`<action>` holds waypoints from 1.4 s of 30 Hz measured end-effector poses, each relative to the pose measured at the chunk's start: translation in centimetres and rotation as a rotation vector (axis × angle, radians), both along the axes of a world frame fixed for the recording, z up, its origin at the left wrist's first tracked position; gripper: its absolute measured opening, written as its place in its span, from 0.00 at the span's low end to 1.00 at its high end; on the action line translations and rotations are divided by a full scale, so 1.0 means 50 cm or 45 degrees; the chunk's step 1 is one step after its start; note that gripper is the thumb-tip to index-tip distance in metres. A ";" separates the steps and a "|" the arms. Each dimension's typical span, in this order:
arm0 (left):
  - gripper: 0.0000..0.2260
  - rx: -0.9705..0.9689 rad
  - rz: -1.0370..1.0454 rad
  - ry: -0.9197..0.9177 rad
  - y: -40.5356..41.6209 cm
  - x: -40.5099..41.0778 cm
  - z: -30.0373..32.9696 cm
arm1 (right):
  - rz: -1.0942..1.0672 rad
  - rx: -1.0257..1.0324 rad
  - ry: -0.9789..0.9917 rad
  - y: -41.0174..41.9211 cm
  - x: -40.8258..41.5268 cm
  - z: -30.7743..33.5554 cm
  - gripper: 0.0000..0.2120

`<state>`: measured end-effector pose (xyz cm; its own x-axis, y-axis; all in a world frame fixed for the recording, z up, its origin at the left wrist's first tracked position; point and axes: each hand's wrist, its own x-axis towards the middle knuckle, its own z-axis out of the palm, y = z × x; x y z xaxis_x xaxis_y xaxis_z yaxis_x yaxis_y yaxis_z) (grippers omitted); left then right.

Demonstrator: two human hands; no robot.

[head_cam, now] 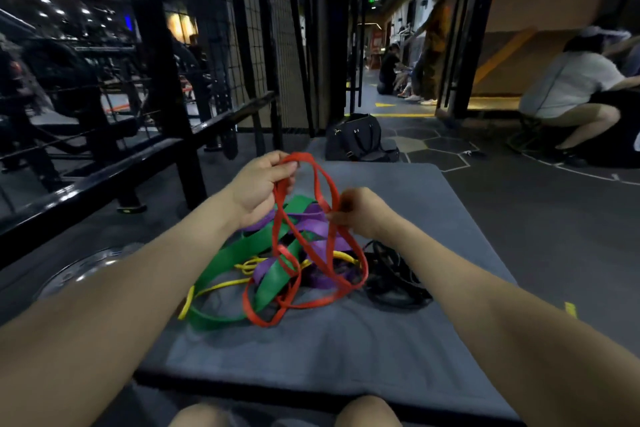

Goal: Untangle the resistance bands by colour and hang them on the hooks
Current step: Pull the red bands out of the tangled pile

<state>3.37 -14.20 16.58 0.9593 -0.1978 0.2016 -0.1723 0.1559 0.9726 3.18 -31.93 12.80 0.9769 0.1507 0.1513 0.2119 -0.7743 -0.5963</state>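
Observation:
A tangle of resistance bands lies on a grey mat [398, 340]: a wide green band [239, 250], a purple band [318, 225], a thin yellow band [221, 286], a black band [391, 274] and a red band [322, 184]. My left hand [259, 187] grips the top of the red band and holds it lifted above the pile. My right hand [360, 211] pinches another part of the same red band lower down. The red band's lower loops still thread through the green and purple bands. No hooks can be made out.
A black metal rack frame [166, 80] and a wire mesh panel [256, 28] stand to the left and ahead. A black bag [360, 139] sits beyond the mat. A weight plate [86, 267] lies at the left. People crouch and stand at the right and in the corridor.

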 end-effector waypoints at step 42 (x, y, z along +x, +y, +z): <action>0.19 1.012 0.691 0.696 0.103 -0.071 -0.350 | -0.497 0.452 0.126 0.029 0.011 -0.149 0.06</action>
<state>-0.18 -9.05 -0.90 0.8788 0.3912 -0.2734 0.4548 -0.5127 0.7282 3.75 -30.45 5.34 0.9624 -0.2700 0.0312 -0.1219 -0.5313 -0.8384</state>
